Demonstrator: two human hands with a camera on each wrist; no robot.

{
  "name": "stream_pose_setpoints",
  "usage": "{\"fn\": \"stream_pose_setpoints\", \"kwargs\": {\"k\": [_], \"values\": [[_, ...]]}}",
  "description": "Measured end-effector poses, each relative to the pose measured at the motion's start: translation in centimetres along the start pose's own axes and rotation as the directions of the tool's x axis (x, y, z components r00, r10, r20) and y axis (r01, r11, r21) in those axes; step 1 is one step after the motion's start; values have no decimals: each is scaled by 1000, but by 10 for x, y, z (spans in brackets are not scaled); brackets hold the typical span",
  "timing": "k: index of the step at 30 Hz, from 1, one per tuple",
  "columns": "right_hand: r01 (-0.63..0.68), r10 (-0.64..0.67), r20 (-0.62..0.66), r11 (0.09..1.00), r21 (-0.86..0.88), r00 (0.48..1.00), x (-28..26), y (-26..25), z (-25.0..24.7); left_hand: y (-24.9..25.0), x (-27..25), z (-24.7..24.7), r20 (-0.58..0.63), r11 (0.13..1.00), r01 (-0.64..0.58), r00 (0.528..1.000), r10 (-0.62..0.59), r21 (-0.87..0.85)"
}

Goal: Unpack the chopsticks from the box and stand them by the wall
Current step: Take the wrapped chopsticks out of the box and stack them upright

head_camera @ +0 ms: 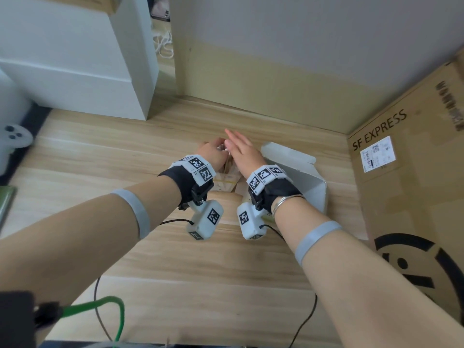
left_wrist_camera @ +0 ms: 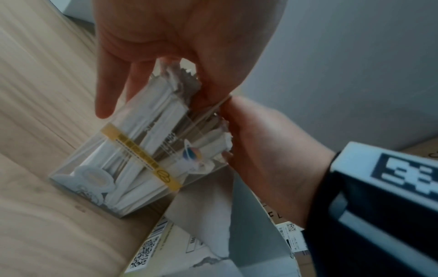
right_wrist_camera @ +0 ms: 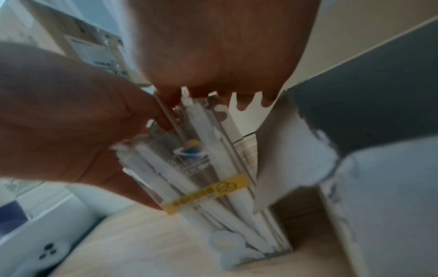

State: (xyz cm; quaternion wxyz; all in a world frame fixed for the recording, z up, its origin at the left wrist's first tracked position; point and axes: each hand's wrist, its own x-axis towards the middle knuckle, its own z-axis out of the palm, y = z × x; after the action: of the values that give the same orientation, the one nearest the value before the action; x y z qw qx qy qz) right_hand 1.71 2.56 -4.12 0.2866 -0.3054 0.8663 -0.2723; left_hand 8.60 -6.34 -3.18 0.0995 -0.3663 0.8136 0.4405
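A clear pack of paper-wrapped chopsticks [head_camera: 227,178] with a yellow band stands upright on the wooden floor, just left of the opened white box [head_camera: 301,177]. My left hand [head_camera: 213,150] grips the top of the chopstick pack [left_wrist_camera: 142,159], fingers down one side and thumb on the other. My right hand [head_camera: 239,145] has its fingers straight, and its palm rests against the pack's upper end. In the right wrist view the left hand's fingers [right_wrist_camera: 94,131] curl round the pack [right_wrist_camera: 208,178]. The wall [head_camera: 276,71] rises a short way beyond the hands.
A large brown SF Express carton [head_camera: 414,197] stands at the right, against the wall. A white cabinet [head_camera: 75,71] fills the back left, with a white game controller [head_camera: 15,136] on the floor by it. A green cable [head_camera: 110,305] and black cables trail near me.
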Motion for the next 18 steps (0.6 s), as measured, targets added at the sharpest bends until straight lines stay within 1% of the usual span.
{"fn": "stream_pose_setpoints", "kwargs": {"k": [1, 4, 6, 8, 10, 12, 13, 15, 18], "values": [[5, -5, -4, 1000, -9, 1000, 0, 0, 1, 0, 0, 0, 3, 1000, 1, 1000, -1, -29], [-28, 33, 33, 988, -149, 999, -3, 1, 7, 0, -2, 0, 18, 996, -4, 1000, 5, -86], [-79, 84, 48, 992, -103, 995, -4, -1, 9, -1, -3, 0, 14, 994, 4, 1000, -2, -113], [-79, 82, 56, 996, -50, 995, -4, -6, 7, -1, -6, -2, 4, 993, 21, 1000, -20, -115], [-103, 103, 5, 994, -25, 995, -5, -10, 1, 0, -10, -4, 6, 989, 37, 999, -37, -143], [-189, 190, -82, 982, 25, 978, -7, -10, -6, 3, -15, -5, -1, 983, 47, 999, -48, -179], [-228, 230, -98, 973, 32, 968, -7, -9, -8, 4, -16, -4, -9, 980, 47, 999, -50, -195], [-278, 278, -69, 961, 12, 958, -6, -7, -7, 5, -15, -3, -8, 976, 47, 999, -49, -214], [-316, 315, -35, 948, -24, 948, -2, -1, -4, 6, -12, -5, 18, 980, 53, 999, -51, -191]]}}
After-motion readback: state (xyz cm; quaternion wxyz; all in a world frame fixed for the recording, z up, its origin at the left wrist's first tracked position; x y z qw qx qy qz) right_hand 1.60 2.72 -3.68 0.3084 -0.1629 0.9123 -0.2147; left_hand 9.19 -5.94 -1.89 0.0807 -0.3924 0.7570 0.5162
